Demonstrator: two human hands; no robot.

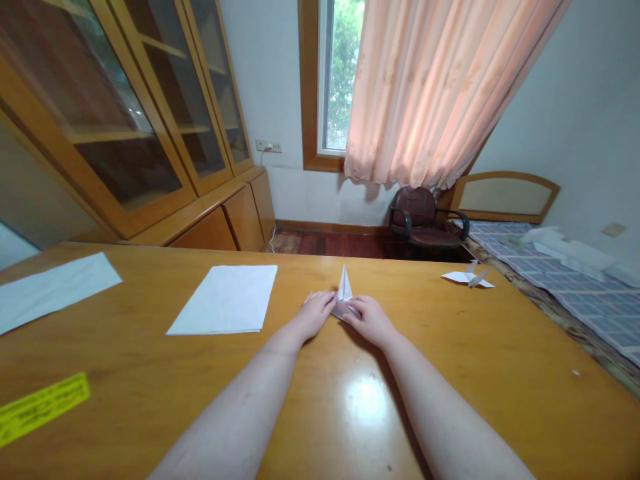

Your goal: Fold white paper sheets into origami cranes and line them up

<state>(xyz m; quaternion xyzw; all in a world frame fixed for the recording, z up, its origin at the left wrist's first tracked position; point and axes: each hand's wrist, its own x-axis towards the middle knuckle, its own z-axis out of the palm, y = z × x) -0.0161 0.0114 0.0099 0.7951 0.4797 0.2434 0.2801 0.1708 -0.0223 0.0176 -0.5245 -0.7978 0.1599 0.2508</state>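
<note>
- At the left edge of the frame, a long white sheet (55, 290) and, lower, a yellow label (45, 408) lie on the table (320, 420), well apart from the work; they can stay there.
- Left of centre, a pile of white paper (227, 300) lies flat, beside but clear of the left forearm.
- Near the centre, the left hand (317, 313) is loosely bent, its fingertips on the folded paper's left side; whether they pinch or only press cannot be told. Its best use is probably as a steady anchor.
- Between the hands, on the table, lies the folded paper (345, 288), its narrow point toward the top of the frame. Edges are best lined up before a crease is pressed hard, since thick layers may slip.
- Just right of centre, the right hand (370, 320) is half curled, thumb and fingers at the paper's lower right; its grip is unclear too. Light, even pressure should spare the point.
- At the right, a winged paper figure (470, 277) stands well clear of the person's elbow.
</note>
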